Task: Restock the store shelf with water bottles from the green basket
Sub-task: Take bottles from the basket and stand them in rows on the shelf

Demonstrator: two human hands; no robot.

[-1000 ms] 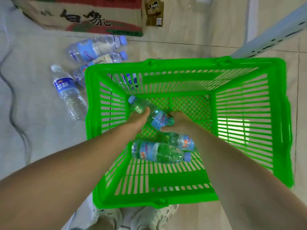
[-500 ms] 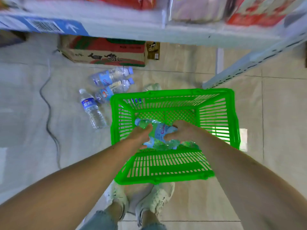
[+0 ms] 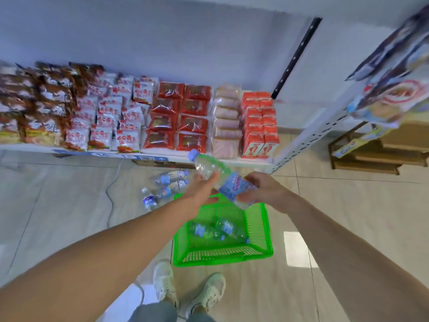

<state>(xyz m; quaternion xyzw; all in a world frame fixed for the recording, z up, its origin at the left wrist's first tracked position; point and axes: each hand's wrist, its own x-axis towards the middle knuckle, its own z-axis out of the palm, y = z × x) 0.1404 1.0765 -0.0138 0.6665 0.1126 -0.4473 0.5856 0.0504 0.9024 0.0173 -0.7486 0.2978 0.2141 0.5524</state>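
Observation:
I hold one clear water bottle with a blue label and pale cap up in front of the shelf edge, cap pointing up-left. My left hand grips its upper body and my right hand grips its lower end. Below them the green basket stands on the floor with two or three bottles lying inside. The store shelf is packed with red and white snack packets.
Three more water bottles lie on the tiled floor left of the basket, near a grey cable. A cardboard box sits under the shelf. Stacked boxes and a second rack stand to the right. My shoes are just behind the basket.
Both hands lifted one bottle out of the basket and up to shelf height. The view rose from the basket to the shelf.

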